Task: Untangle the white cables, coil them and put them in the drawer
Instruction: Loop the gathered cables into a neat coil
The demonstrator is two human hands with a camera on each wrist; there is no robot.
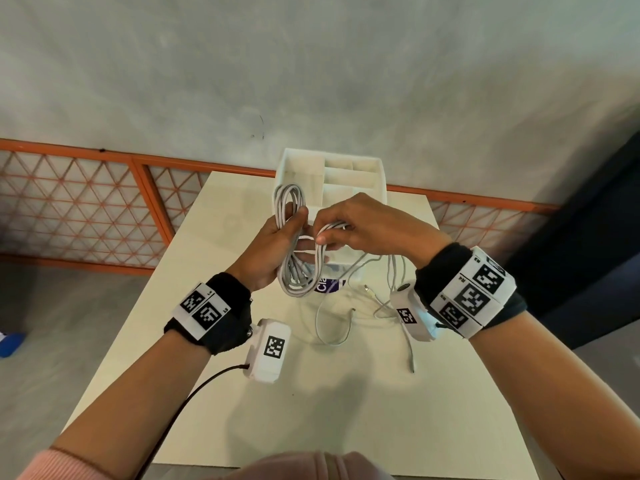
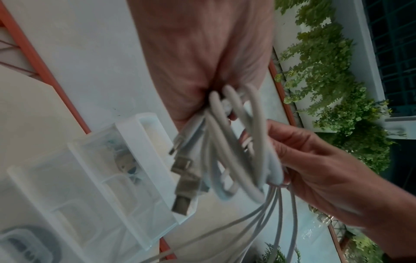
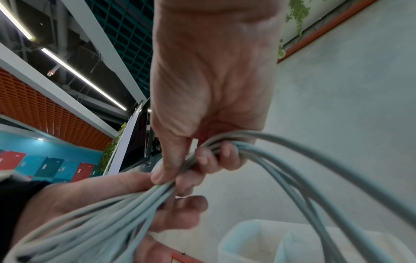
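Note:
My left hand grips a long coil of white cables upright above the table, its lower loops hanging near the wrist. My right hand pinches several strands of the same bundle between thumb and fingers, beside the left thumb. USB plugs dangle from the coil in the left wrist view. Loose cable ends trail from the right hand down onto the table. The white drawer stands open behind my hands, its compartments showing.
The white table carries the drawer unit, with a purple label under the coil. An orange mesh railing runs behind the table. Grey floor lies to the left, with a blue object at the edge.

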